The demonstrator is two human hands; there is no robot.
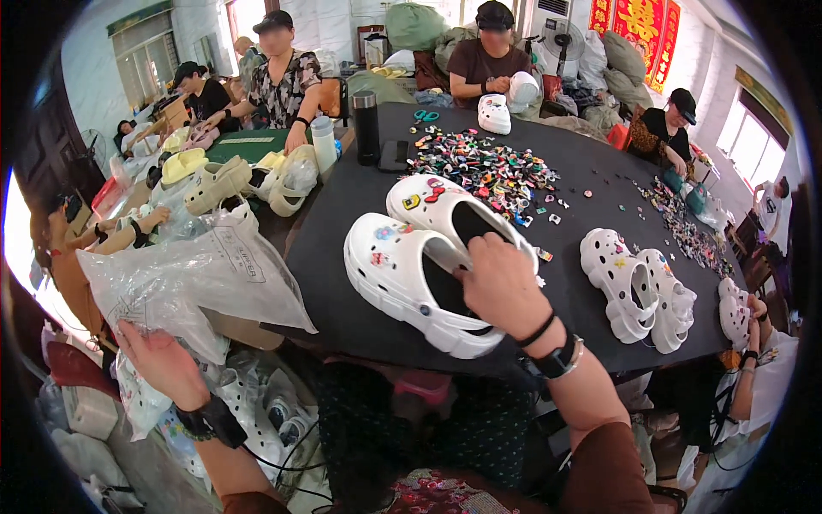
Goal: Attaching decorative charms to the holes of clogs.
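Observation:
My right hand [505,287] grips a pair of white clogs by their adjoining inner sides, at the near edge of the black table. The near clog [377,265] carries small charms on its toe; the far clog [432,201] has red and yellow ones. To the left, my left hand [163,364] holds the lower edge of a clear plastic bag [201,274], its fingers partly behind the film. The bag spreads out toward the table's left edge and looks flat. How the left fingertips close on it is partly hidden.
Loose colourful charms [484,171] cover the middle of the black table [531,330]. Another white pair [621,283] stands at right. A black bottle [366,128] and phone [394,156] lie beyond. Bagged clogs [248,403] sit low at left. Several people work around the tables.

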